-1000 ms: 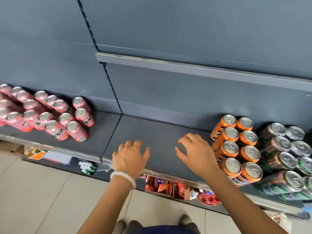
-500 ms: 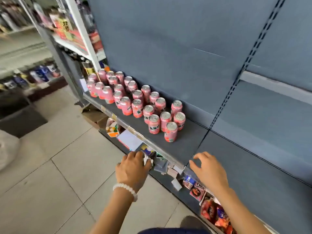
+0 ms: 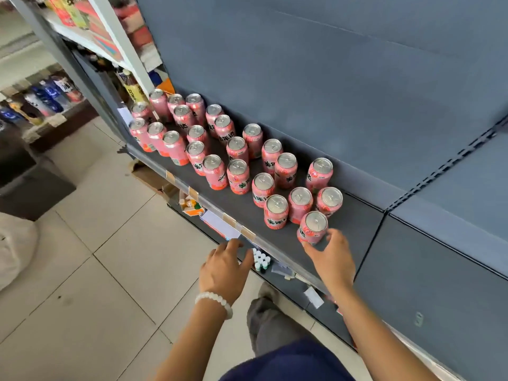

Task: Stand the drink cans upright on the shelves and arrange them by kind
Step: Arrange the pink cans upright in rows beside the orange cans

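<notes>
Several pink drink cans (image 3: 239,176) stand upright in loose rows on the dark grey shelf (image 3: 357,218), running from far left towards me. The nearest pink can (image 3: 313,226) stands at the front right of the group. My right hand (image 3: 334,261) reaches over the shelf edge, and its thumb and fingers curl round the base of that can. My left hand (image 3: 224,270) hovers lower, just in front of the shelf's front rail, fingers relaxed and holding nothing. No other kinds of can are in view.
The shelf section to the right (image 3: 439,284) carries nothing. Below the front rail, a lower shelf holds small white-capped bottles (image 3: 261,259) and packets. Tiled floor (image 3: 110,270) lies to the left, with a white sack (image 3: 13,243) and another stocked shelf unit (image 3: 90,26) beyond.
The view has swung left, away from the orange and green cans, onto the pink cans. My right hand has moved from the shelf edge up to the nearest pink can.
</notes>
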